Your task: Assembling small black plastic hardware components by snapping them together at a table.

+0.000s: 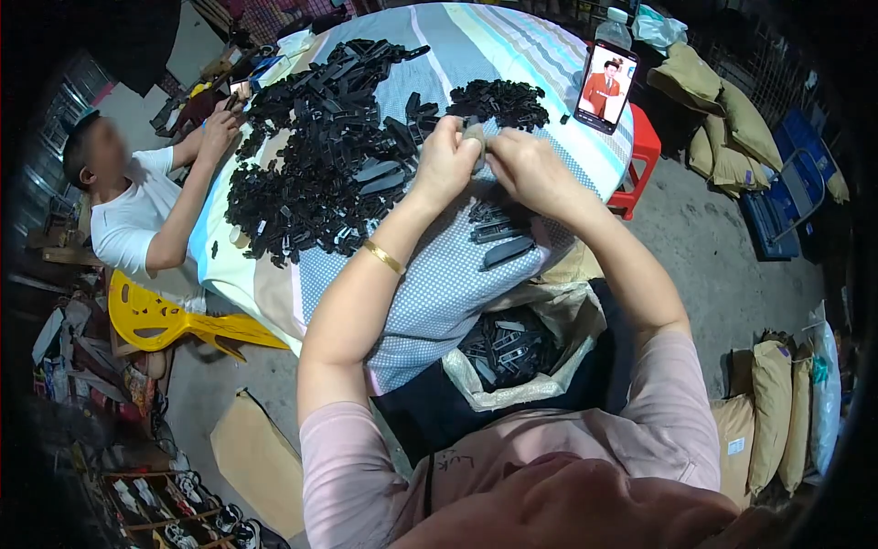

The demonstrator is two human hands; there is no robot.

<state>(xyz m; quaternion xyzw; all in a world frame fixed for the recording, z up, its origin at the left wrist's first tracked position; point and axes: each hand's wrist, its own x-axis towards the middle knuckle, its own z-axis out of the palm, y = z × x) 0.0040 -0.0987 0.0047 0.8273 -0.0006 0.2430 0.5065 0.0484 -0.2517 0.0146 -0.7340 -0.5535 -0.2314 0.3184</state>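
My left hand (448,160) and my right hand (530,169) meet over the cloth-covered table (439,284), fingers closed in a pinch. Something small and dark shows between the fingertips, too hidden to name. A greyish cover wraps my left thumb. Left of my hands spreads a big heap of black plastic pieces (306,192), some long and some tiny. Beyond them lies a smaller pile of little black parts (498,103). Just below my right hand, several long black clip-like pieces (501,224) lie near the table edge.
An open woven sack (512,400) of black pieces sits at my lap. A phone (605,87) leans on a clear bottle (614,29), beside a red stool (643,151). At left, another person (137,206) works by a yellow chair (146,311). Full sacks (773,412) stand right.
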